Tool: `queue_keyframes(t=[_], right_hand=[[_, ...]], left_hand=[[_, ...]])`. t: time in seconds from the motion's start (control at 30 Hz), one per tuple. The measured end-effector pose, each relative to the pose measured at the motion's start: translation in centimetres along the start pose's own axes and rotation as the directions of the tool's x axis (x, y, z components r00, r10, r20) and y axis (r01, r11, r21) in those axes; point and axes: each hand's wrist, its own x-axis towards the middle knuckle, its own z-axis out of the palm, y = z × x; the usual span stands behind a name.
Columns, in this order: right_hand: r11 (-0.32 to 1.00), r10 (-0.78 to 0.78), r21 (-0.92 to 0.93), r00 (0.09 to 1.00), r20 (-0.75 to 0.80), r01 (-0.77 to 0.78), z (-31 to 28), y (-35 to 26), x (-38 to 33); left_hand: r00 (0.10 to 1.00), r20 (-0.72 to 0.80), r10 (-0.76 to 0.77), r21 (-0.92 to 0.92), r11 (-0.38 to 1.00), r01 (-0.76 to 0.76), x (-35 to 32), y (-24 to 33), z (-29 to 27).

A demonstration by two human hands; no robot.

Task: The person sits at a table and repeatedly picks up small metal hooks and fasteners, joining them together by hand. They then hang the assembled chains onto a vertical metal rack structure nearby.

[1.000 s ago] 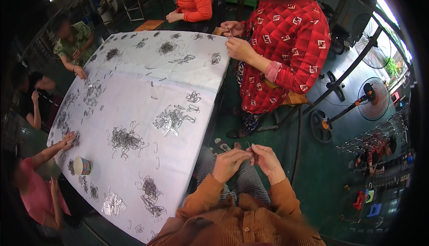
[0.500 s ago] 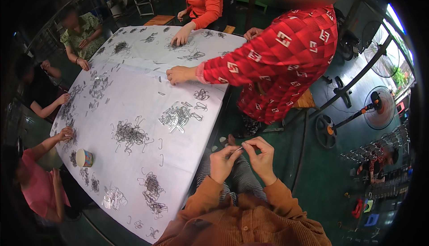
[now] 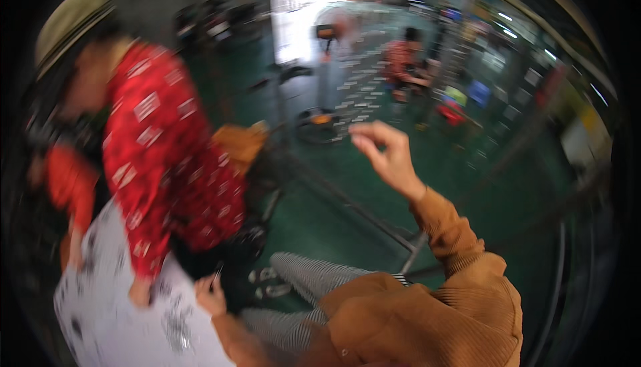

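Observation:
My left hand (image 3: 212, 295) is closed at the near right edge of the white table (image 3: 113, 287). Between its fingertips stands a small thin dark piece (image 3: 218, 270), too blurred to name. My right hand (image 3: 390, 153) is raised out over the green floor, away from the table. Its thumb and forefinger pinch together, and whatever they may hold is too small and blurred to make out. Near my left hand, a pile of shiny wire pieces (image 3: 177, 330) lies on the table.
A person in a red patterned top (image 3: 167, 147) leans over the table, close beyond my left hand. A wooden stool (image 3: 240, 147) and a metal floor bar (image 3: 347, 200) are nearby. Farther off are a standing fan (image 3: 326, 33) and a seated person (image 3: 404, 63).
My view has swung right, away from the table. My hands, together over my lap before, are now far apart: the left at the table edge, the right raised outward.

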Motion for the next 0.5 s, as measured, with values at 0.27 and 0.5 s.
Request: queue_keyframes(t=[0.27, 0.5], right_hand=[[0.945, -0.285, -0.326, 0.509, -0.812, 0.01, -31.3, -1.6, -2.2], [0.976, -0.213, -0.218, 0.194, -0.958, -0.006, -42.4, -0.7, 0.8]], left_hand=[[0.942, 0.321, -0.095, 0.057, 0.995, 0.081, -6.4, -3.5, -1.8], [0.866, 0.403, -0.296, 0.148, 0.955, 0.257, -9.0, -5.1, -5.6]])
